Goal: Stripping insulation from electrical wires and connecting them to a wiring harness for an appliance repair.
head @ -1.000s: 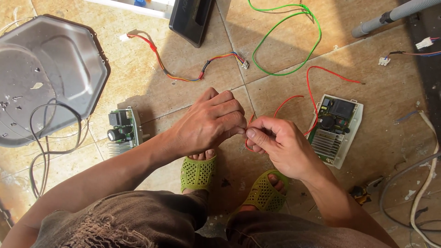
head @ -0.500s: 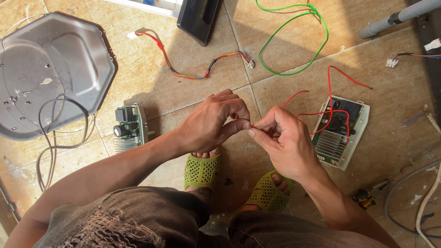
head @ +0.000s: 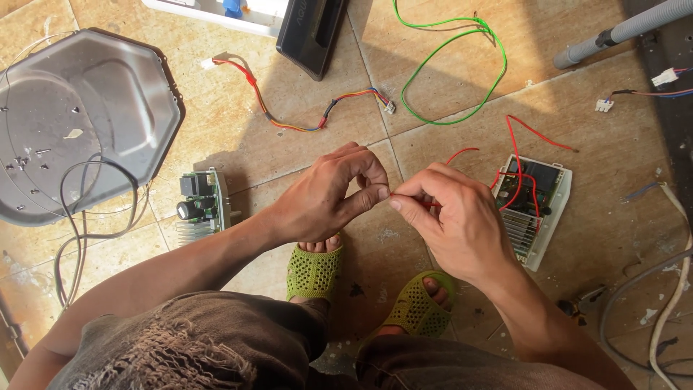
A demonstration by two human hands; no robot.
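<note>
Red wire [head: 514,155] is pinched at its end between the left hand [head: 328,195] and the right hand [head: 451,220], fingertips meeting at picture centre. From there it loops toward 3 o'clock over a circuit board [head: 534,209] on the tiles. A second board [head: 201,206] lies at 9 o'clock, a green wire [head: 451,68] at 12, a metal cover [head: 79,123] at 10.

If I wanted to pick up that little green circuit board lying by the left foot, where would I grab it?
Probably by the two long edges of the small circuit board, coming straight down from above. It lies flat on the tile floor with tall parts and a finned block sticking up in the middle, so its pale rim is the clearest hold. Both the left hand and right hand are pinching the red wire.
</note>
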